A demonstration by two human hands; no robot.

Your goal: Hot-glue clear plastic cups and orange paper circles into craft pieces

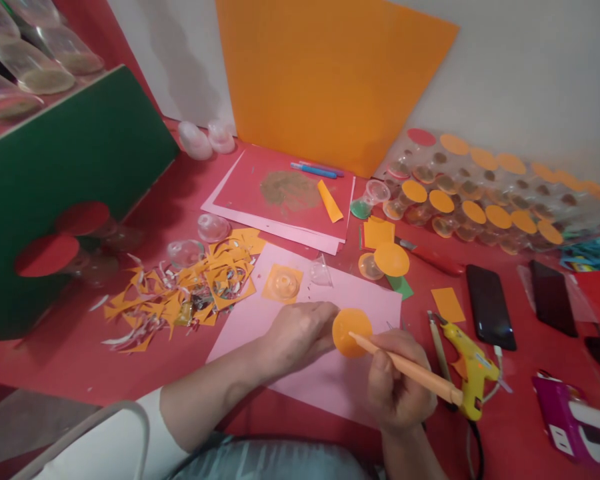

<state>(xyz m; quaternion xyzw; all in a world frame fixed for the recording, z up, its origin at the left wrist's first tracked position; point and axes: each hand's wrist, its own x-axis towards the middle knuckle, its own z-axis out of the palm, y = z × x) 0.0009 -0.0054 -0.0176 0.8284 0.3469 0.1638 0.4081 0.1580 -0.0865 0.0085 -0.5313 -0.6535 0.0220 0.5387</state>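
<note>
Orange pen (423,374), gripped by right fingers (380,380), slants lengthwise, tip forward-left at the disc (349,321) left fingers (325,316) hold.

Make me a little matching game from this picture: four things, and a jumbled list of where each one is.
Things:
1. Pale orange pen
2. Glue gun
3. Blue pen
4. Paper scraps

Places:
A. On the stack of paper
B. Heaped to the left of the pink sheet
C. Held in the right hand
D. On the red table, right of that hand

Pairs: 1-C, 2-D, 3-A, 4-B
</note>
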